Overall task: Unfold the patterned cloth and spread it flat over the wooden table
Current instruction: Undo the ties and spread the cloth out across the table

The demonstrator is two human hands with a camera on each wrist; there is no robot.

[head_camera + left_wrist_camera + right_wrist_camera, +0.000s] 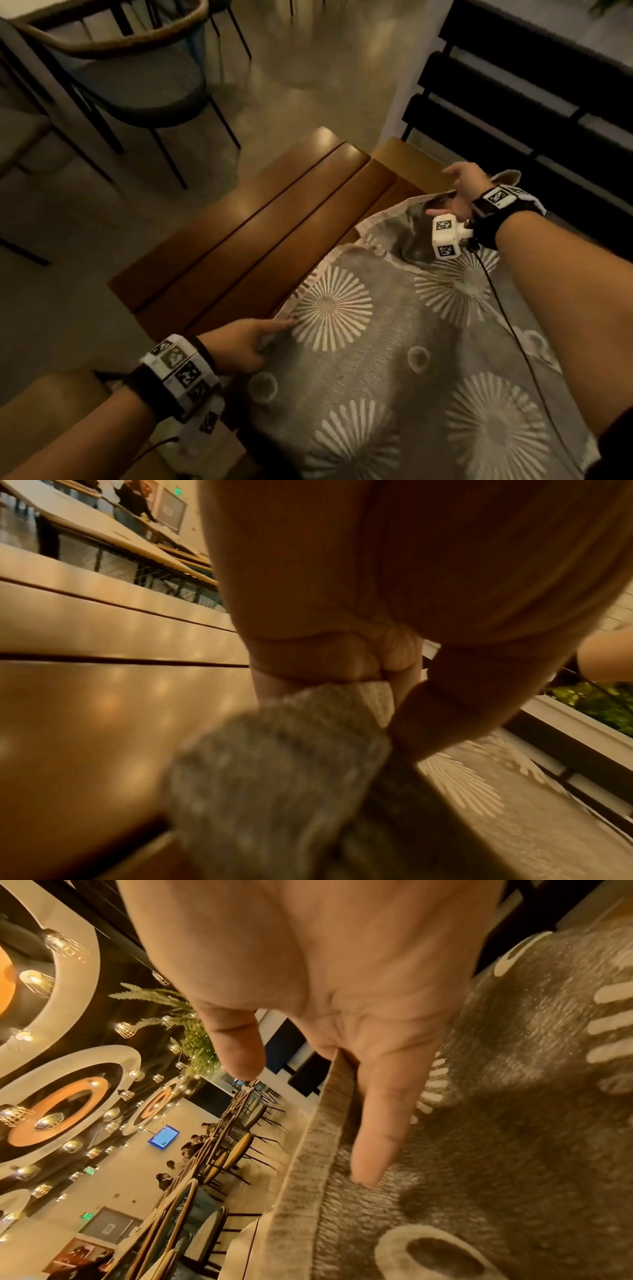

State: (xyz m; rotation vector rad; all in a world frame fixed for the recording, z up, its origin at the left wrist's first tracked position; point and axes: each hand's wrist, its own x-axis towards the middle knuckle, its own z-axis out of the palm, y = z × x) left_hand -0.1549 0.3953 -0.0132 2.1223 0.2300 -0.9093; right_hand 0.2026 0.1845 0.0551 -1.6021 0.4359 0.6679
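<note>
The cloth (394,370), a coarse grey weave with pale sunbursts and rings, lies on the near right part of the table (246,219), its length running from the person toward the far right. The left hand (239,346) pinches its left hem. Farther off, the right hand (462,192) grips a lifted far edge. Glossy brown slats lie bare beyond.

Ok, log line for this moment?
cloth: partly unfolded | table: far planks bare | left hand: pinches near edge | right hand: grips far fold
</note>
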